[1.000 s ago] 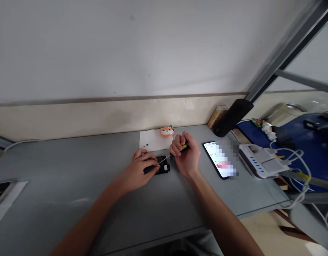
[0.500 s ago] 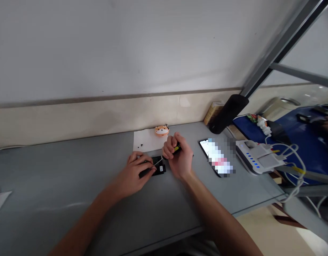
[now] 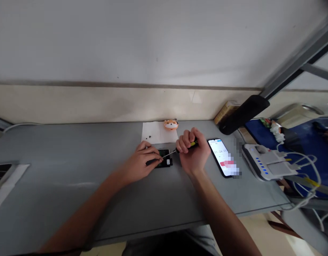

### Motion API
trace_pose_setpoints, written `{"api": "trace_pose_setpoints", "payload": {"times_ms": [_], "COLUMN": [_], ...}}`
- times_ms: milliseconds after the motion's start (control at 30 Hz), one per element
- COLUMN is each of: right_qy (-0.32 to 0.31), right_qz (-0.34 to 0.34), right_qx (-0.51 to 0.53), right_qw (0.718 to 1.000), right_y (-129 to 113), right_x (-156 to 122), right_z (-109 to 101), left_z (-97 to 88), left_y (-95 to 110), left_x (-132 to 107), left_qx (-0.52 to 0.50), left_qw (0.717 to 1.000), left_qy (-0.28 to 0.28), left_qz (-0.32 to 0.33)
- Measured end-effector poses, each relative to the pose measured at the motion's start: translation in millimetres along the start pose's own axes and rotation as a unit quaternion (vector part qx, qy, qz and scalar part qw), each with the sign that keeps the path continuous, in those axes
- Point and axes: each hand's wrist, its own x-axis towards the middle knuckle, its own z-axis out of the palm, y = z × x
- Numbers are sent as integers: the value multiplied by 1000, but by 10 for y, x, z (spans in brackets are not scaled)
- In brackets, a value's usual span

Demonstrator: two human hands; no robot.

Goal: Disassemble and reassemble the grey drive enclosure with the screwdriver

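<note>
My right hand point(image 3: 194, 151) is wrapped round the black and yellow handle of a screwdriver point(image 3: 178, 150). Its thin metal shaft slants down to the left, and its tip ends at the fingertips of my left hand point(image 3: 142, 163). Those left fingers are closed over the left part of a flat black electronic device point(image 3: 166, 164) lying on the desk. A patch of green and a small white label show on the device; the rest of it is hidden under the fingers. Just behind it lies a white paper sheet point(image 3: 159, 137) with tiny dark pieces point(image 3: 150, 137) on it, perhaps screws.
An orange animal-face case point(image 3: 170, 124) sits at the paper's back edge. To the right are a lit phone point(image 3: 222, 160), a power strip point(image 3: 268, 165) with cables, a black cylinder point(image 3: 244, 114) and a box point(image 3: 226, 111). A white-edged item point(image 3: 11, 183) lies at the far left.
The view has shifted, so the desk items appear further right. My right hand has drawn slightly away from the left, and more of the screwdriver shaft shows. My left hand stays on the device.
</note>
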Motion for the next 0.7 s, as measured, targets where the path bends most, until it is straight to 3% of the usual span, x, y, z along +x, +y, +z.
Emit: {"api": "trace_pose_setpoints", "payload": {"times_ms": [700], "right_qy": [-19], "right_qz": [-75], "right_qx": [-65], "right_qw": [995], "right_y": [-101], "right_x": [-26], "right_z": [-39], "left_z": [9], "left_y": [63], "left_x": [24], "left_qx": [-56], "left_qw": [996], "left_qy": [31], "left_qz": [-57]}}
